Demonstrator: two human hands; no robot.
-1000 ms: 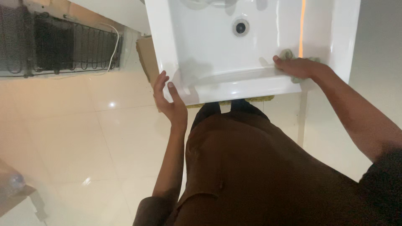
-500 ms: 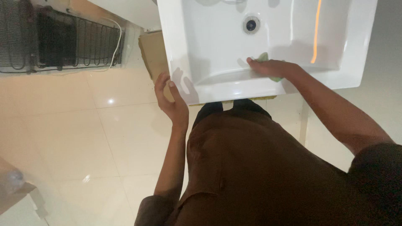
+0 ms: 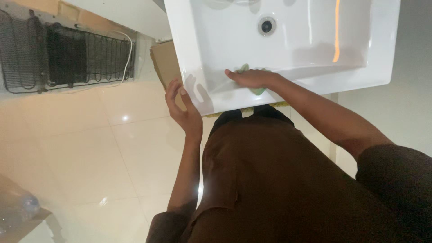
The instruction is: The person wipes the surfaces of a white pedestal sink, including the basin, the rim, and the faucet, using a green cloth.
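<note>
1. Right hand [image 3: 249, 78] presses a green cloth [image 3: 257, 89] flat, fingers together, inside the sink [image 3: 288, 49], centre top.
2. Left hand [image 3: 184, 110], fingers spread, braces the sink's corner.
3. The cloth could slip on the glossy slope.

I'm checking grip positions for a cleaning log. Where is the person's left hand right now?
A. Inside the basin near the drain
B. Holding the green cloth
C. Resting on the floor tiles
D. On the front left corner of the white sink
D: the left hand grips the front left corner of the white sink, while the right hand presses the green cloth inside the basin.
</note>
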